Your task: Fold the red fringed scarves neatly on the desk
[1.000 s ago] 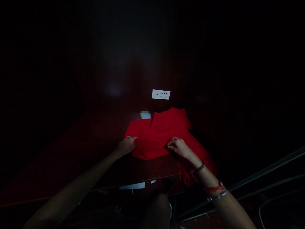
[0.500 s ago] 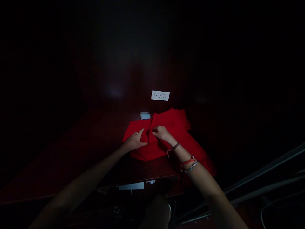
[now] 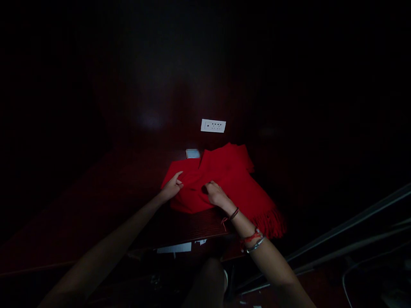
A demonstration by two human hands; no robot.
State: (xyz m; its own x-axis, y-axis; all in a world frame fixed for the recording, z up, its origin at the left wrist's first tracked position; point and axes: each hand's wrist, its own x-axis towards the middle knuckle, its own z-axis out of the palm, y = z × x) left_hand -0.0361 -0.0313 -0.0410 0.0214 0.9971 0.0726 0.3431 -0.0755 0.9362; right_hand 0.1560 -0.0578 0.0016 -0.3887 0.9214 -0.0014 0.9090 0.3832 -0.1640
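Note:
A red fringed cloth [image 3: 244, 184] lies in folds on the dark table, its fringe spread at the right front. My left hand [image 3: 172, 188] is over the cloth's left part, fingers apart, with nothing seen between them. Near the middle of the cloth is my right hand [image 3: 215, 193], its fingers curled together at the fabric; whether they pinch any of it is too dark to tell. Bracelets circle the right wrist and forearm.
A white socket plate [image 3: 213, 125] is on the dark wall behind. A small pale card-like item [image 3: 193, 153] lies behind the cloth. Papers [image 3: 175, 248] show below the table's front edge [image 3: 205, 237]. Metal bars [image 3: 353, 220] run along the right.
My left hand has moved left and my right hand slightly nearer to me. The upright fold between them now lies flatter. The view has shifted a little.

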